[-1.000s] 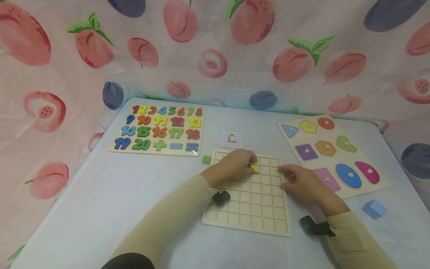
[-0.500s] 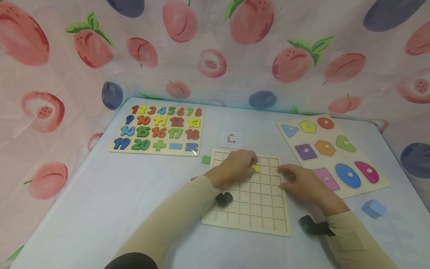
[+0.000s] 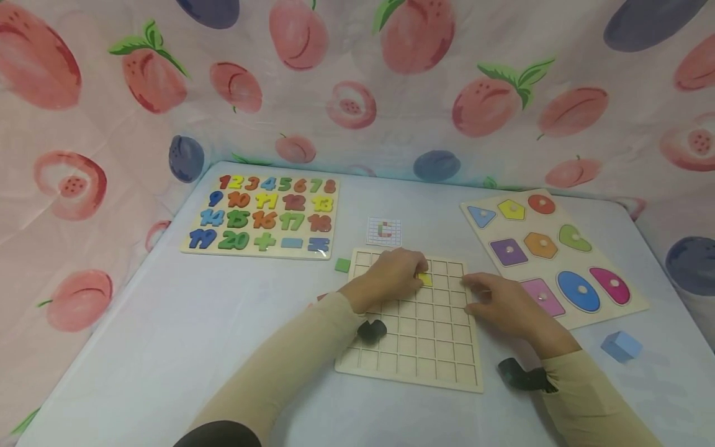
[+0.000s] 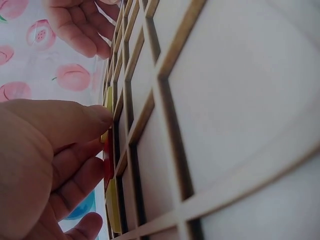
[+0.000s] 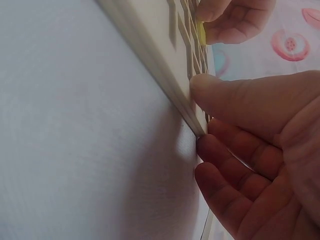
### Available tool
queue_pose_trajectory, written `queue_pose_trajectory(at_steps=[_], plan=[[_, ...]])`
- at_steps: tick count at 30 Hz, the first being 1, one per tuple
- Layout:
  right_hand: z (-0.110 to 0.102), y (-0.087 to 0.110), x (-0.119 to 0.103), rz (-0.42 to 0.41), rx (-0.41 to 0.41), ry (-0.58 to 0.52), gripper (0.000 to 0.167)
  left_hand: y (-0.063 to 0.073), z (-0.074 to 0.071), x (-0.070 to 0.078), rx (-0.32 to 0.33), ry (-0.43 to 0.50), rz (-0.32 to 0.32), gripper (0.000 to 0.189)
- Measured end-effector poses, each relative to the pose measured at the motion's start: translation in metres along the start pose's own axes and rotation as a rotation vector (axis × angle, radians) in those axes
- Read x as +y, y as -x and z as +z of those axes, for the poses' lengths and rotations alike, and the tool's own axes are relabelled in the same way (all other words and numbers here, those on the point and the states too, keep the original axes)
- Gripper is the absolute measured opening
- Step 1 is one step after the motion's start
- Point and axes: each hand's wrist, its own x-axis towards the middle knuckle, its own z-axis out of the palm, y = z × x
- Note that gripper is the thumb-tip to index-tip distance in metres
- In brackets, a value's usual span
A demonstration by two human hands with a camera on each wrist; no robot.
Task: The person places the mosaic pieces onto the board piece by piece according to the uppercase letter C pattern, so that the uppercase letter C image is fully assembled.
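Observation:
My left hand (image 3: 391, 278) reaches over a wooden grid board (image 3: 430, 347) and pinches a yellow square tile (image 3: 426, 280) at one of its upper cells. In the left wrist view the thumb lies on that yellow tile's edge. A red tile (image 4: 108, 162) and a yellow-green tile (image 4: 114, 206) sit in the grid beside it, and the left hand hides them from the head view. My right hand (image 3: 505, 305) holds the board's right edge. Its thumb (image 5: 207, 90) presses the top face, while the fingertips are against the side near the table.
Beyond the grid board lies a small pattern card (image 3: 384, 231). A green tile (image 3: 342, 265) and a partly hidden red piece (image 3: 322, 297) lie left of it. A number puzzle (image 3: 259, 214), a shape puzzle (image 3: 550, 254) and a blue block (image 3: 622, 346) lie around.
The left hand and forearm have shifted very slightly to the right, and a red piece now shows beside the sleeve. The right hand has stayed at the board's edge.

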Motion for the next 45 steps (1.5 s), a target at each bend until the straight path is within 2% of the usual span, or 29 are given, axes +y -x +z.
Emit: queue_pose_trajectory(at_steps=[9,13,18,25,33,38,45], plan=[[0.001,-0.001,0.001,0.01,-0.002,-0.003,0.055,0.004,-0.001,-0.001,0.012,-0.005,-0.003,0.028],[0.001,0.0,0.001,0.015,-0.002,-0.005,0.056,0.01,-0.005,-0.004,0.003,0.048,-0.053,0.031],[0.001,0.001,0.0,0.028,-0.008,-0.013,0.057,0.017,-0.015,-0.01,-0.006,0.051,-0.096,0.033],[0.001,0.0,0.001,0.004,0.001,0.006,0.054,0.028,-0.025,-0.023,0.015,0.042,-0.087,0.032],[0.001,0.0,0.002,-0.003,0.002,0.012,0.054,0.045,-0.034,-0.039,0.036,0.122,-0.169,0.033],[0.002,0.0,0.003,0.001,0.0,0.006,0.055,0.053,-0.041,-0.05,0.041,0.097,-0.186,0.036],[0.001,-0.001,0.0,0.012,-0.007,0.014,0.055,0.064,-0.046,-0.069,0.044,0.088,-0.258,0.043]])
